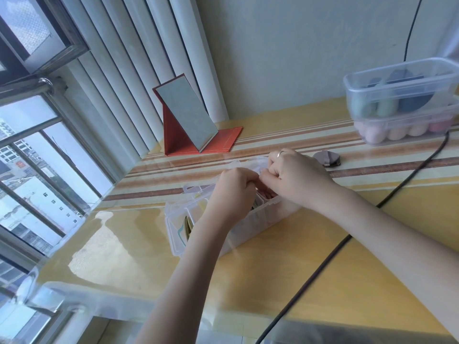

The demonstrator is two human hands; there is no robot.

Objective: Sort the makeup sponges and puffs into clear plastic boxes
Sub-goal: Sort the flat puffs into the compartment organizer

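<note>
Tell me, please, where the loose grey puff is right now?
The grey puff lies on the table, just beyond the right hand.

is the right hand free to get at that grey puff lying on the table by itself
Probably yes. The grey puff lies in the open just beyond the right hand, with bare table between them, but that hand is busy at the compartment box with the left hand.

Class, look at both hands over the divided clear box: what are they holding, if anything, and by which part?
Both hands, left and right, pinch something at the far end of the compartment box, near its open lid. What the fingers grip cannot be told.
</note>
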